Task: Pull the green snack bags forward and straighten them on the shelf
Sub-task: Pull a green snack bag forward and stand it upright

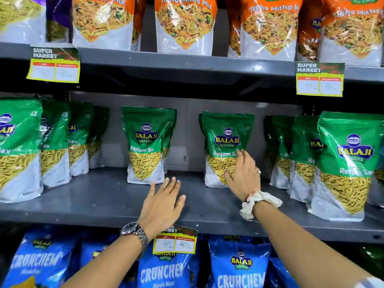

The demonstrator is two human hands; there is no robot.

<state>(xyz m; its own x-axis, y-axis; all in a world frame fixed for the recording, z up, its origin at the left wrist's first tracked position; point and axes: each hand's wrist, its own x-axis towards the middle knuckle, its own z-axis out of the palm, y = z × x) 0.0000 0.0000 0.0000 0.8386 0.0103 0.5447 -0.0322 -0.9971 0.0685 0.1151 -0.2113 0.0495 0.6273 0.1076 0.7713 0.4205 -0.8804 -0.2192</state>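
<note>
Green Ratlami Sev bags stand on the grey middle shelf (99, 196). One green bag (146, 144) stands set back at centre left, a second green bag (223, 142) at centre right. My left hand (162, 204) hovers flat over the shelf just in front of the first bag, fingers spread, holding nothing. My right hand (244, 175) rests open against the front right side of the second bag, fingers not closed around it. A row of green bags (54, 140) stands at the left and a row of green bags (347, 161) at the right, further forward.
Orange snack bags (185, 23) fill the shelf above, blue Crunchem bags (241, 267) the shelf below. Price tags (174, 240) hang on the shelf edges. Bare shelf surface lies in front of the two central bags.
</note>
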